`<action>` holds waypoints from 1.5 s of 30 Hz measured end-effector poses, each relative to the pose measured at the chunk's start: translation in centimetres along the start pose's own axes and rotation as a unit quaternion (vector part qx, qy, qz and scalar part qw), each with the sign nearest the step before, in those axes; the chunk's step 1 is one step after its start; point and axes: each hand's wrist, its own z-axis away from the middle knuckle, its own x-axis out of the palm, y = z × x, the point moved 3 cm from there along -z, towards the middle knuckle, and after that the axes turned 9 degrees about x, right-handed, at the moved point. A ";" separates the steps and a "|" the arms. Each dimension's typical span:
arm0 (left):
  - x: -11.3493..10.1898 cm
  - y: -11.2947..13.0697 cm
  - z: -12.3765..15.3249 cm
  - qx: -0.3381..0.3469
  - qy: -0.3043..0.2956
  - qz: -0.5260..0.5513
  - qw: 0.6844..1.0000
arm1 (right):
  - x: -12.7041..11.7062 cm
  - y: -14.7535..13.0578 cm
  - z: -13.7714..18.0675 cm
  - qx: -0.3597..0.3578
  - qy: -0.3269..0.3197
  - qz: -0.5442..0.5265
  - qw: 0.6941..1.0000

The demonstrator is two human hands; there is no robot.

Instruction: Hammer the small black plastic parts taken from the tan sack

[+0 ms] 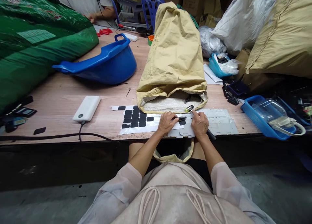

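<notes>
My right hand (200, 124) is closed around a small hammer (189, 109) with a yellowish head; its black handle sticks out below the fist. Pinched in my left hand (167, 122) is a slim black piece (180, 118), too small to name, held low over a grey board (218, 121). A black square sticker lies just under it. To the left, a white sheet (156, 126) carries rows of black square stickers (135, 116) and partly overlaps the board. Beyond my hands, a large tan sack (176, 52) lies with its mouth towards me, a small black piece inside the opening.
A tan bag opening (174, 158) sits at my lap. On the table stand a blue basin (109, 63), a white power bank (87, 108) with cable, and a blue tray (258, 117) at right. A green sack (44, 45) fills the left; another person's arm (106, 12) is opposite.
</notes>
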 end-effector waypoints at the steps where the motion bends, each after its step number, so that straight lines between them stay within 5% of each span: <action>1: 0.0 0.0 0.0 0.001 -0.001 0.000 1.000 | 0.0 0.0 0.0 0.000 -0.007 0.000 1.000; 12: -0.6 0.7 0.5 0.012 -0.020 0.003 1.000 | -0.1 -0.5 -0.2 -0.007 -0.031 0.042 0.999; 23: 0.8 3.7 10.9 0.143 -0.074 -0.069 0.985 | 0.0 -0.5 -0.2 -0.002 -0.037 0.031 0.999; 29: 1.3 4.3 12.2 0.141 -0.048 -0.084 0.985 | 0.1 -0.5 -0.2 -0.003 -0.030 0.025 0.999; 33: -0.5 4.5 8.0 0.088 0.029 -0.046 0.995 | 0.2 -0.6 -0.1 -0.003 -0.028 0.030 0.999; 37: -1.3 3.3 -1.0 0.027 0.082 -0.014 0.996 | 0.1 -0.7 0.0 -0.008 -0.027 0.031 0.999; 41: 0.6 1.9 -9.9 -0.048 0.077 -0.030 0.995 | 0.2 -0.7 0.2 -0.009 -0.025 0.031 0.999; 45: 3.1 1.0 -14.5 -0.110 0.033 -0.079 0.990 | 0.3 -0.6 0.2 -0.009 -0.026 0.036 0.999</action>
